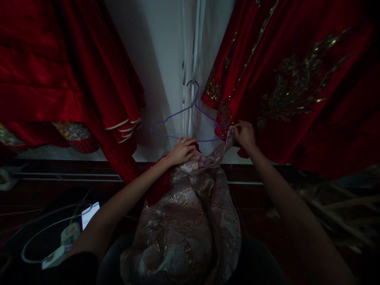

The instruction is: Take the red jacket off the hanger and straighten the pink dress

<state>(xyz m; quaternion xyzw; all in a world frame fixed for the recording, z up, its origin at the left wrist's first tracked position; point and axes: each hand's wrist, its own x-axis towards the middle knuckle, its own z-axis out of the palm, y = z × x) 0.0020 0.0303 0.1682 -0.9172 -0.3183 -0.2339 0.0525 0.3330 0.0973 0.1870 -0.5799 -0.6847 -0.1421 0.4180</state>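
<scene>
A purple wire hanger (175, 114) is in front of the pale wall, its hook upward. My right hand (245, 133) pinches a strap-like end of a pinkish, shiny brocade garment (184, 213) at the hanger's right corner. My left hand (182, 151) is closed on the garment's upper edge, just under the hanger's bottom bar. From there the garment drapes down over my lap. Some red cloth (160, 184) shows beside it, below my left forearm. The fingertips of my left hand are partly hidden in the folds.
Red garments (97, 71) hang on the left, and red garments with gold embroidery (285, 87) hang on the right. A lit phone (90, 215), a white cable (29, 241) and a white power strip (55, 256) lie at lower left. Pale sticks or strips (341, 209) are at lower right, dim and blurred.
</scene>
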